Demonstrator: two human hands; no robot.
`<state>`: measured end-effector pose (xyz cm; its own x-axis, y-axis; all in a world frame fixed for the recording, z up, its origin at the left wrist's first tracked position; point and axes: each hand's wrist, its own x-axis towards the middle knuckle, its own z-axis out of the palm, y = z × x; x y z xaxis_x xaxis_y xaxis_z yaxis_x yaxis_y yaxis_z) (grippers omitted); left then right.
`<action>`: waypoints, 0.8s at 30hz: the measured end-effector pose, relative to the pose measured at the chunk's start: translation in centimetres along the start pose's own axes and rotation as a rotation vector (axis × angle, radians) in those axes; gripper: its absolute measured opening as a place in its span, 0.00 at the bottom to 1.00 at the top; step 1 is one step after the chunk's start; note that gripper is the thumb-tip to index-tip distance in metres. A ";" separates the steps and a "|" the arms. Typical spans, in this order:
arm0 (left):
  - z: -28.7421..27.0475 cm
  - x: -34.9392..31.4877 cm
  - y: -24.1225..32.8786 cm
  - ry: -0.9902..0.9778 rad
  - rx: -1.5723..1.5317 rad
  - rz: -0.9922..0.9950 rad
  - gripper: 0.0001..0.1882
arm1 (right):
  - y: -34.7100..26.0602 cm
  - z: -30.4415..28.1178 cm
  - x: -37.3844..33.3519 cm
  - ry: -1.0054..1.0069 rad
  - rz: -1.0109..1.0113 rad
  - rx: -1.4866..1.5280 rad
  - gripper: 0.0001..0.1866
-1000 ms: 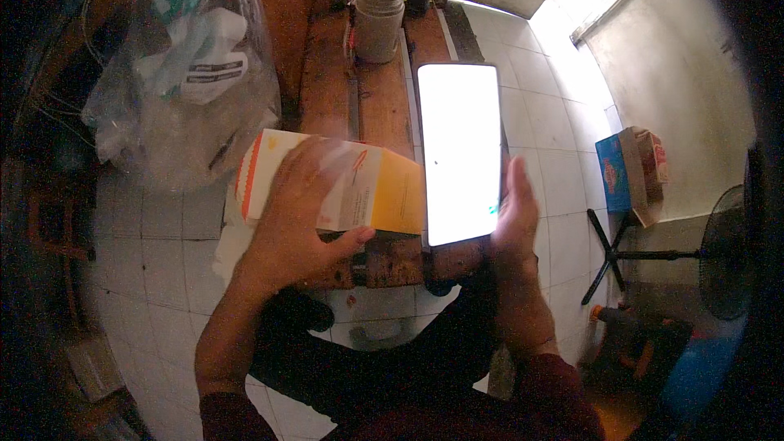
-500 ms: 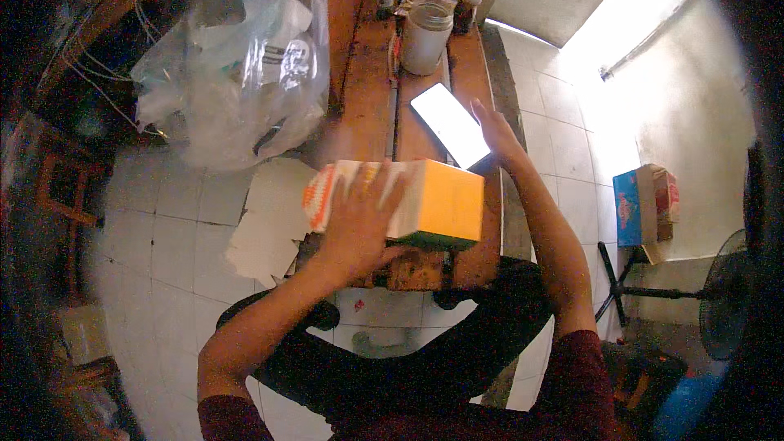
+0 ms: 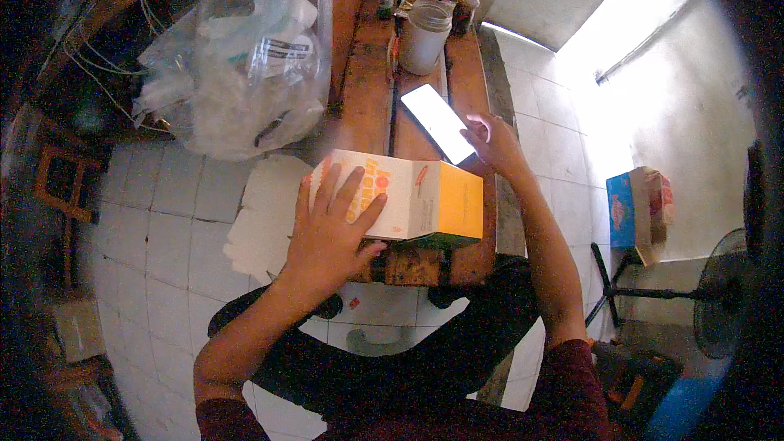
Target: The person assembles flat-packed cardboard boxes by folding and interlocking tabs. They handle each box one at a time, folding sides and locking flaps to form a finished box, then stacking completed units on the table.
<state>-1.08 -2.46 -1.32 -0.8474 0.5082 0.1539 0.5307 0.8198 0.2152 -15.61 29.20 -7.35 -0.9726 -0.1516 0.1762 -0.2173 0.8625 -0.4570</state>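
Observation:
A white, orange and yellow cardboard box (image 3: 461, 202) lies across the near end of the wooden bench. My left hand (image 3: 331, 233) grips its white left part, fingers spread over the upper face and thumb at the near edge. Just beyond the box a smartphone (image 3: 437, 121) lies tilted on the planks, its screen glowing white. At the phone's right edge is my right hand (image 3: 496, 145), a finger reaching onto the screen and the others partly bent. It holds nothing that I can see.
Farther up the wooden bench (image 3: 367, 106) stand a cloudy plastic jar (image 3: 426, 37) and a yellow-capped bottle (image 3: 466, 8). A clear plastic bag (image 3: 265, 73) bulges at the left, above torn cardboard (image 3: 257, 224). To the right are a blue carton (image 3: 621, 211) and a fan (image 3: 719, 294).
The box has turned slightly, showing more of its white face, and my left hand has slid left on it. My right hand has moved from beside the phone to its screen.

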 end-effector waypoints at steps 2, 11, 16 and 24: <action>0.1 -0.1 -0.6 0.006 -0.034 0.029 0.34 | 0.1 0.3 -0.3 0.041 -0.045 0.000 0.31; 1.1 0.3 -1.8 -0.022 -0.087 0.077 0.31 | -4.4 2.1 4.9 -0.148 -0.088 -0.069 0.45; 1.0 -0.1 -1.9 -0.037 -0.104 0.058 0.30 | -5.7 2.1 4.7 -0.168 0.007 -0.128 0.45; 1.2 0.0 -2.0 -0.026 -0.116 0.066 0.29 | -5.6 2.3 4.7 -0.103 -0.038 -0.125 0.48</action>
<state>-2.23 -3.79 -2.95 -0.8102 0.5676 0.1467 0.5821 0.7492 0.3160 -19.12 22.56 -5.96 -0.9687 -0.2281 0.0984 -0.2481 0.9076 -0.3387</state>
